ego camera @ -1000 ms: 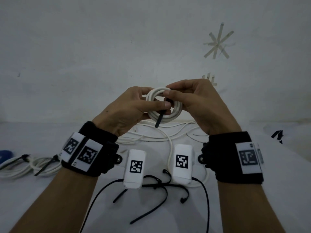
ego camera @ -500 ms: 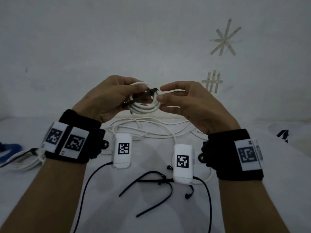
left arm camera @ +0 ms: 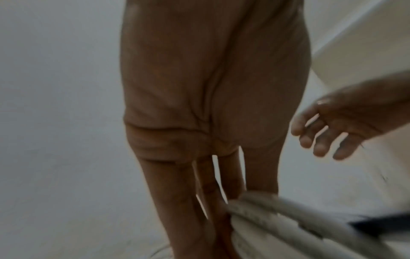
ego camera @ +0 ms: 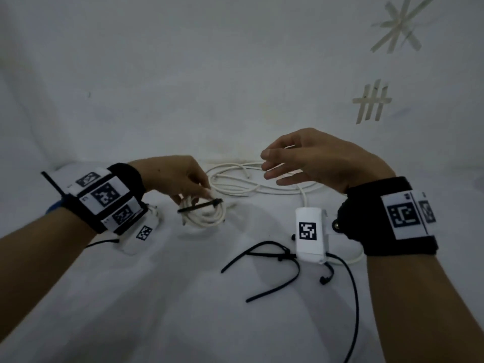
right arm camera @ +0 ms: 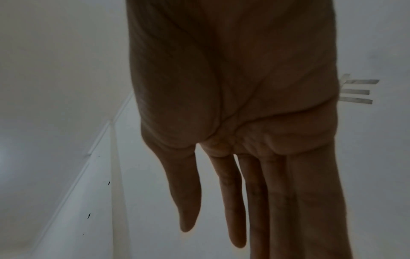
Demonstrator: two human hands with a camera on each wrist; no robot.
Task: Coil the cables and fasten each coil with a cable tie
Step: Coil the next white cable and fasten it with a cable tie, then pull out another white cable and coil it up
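Observation:
A small coil of white cable (ego camera: 209, 217) with a black cable tie (ego camera: 200, 205) round it hangs just above the white table, left of centre. My left hand (ego camera: 203, 193) grips the coil's top from above; the left wrist view shows its fingers (left arm camera: 221, 192) against the blurred coil (left arm camera: 277, 215) and the tie (left arm camera: 381, 223). My right hand (ego camera: 269, 167) hovers apart to the right, fingers relaxed and empty, above a loose white cable (ego camera: 235, 180). It also shows in the left wrist view (left arm camera: 321, 140), and the right wrist view shows its straight fingers (right arm camera: 221, 201) holding nothing.
Several loose black cable ties (ego camera: 272, 258) lie on the white table (ego camera: 157, 297) near me, under my right wrist. The right wrist camera's black lead (ego camera: 355, 310) runs toward me. Tape marks (ego camera: 372, 103) are stuck on the wall behind. A blue thing (ego camera: 52, 208) peeks out behind my left wrist.
My right hand let go of the coil and tie and opened. My left hand carried the tied coil down and to the left, close to the table.

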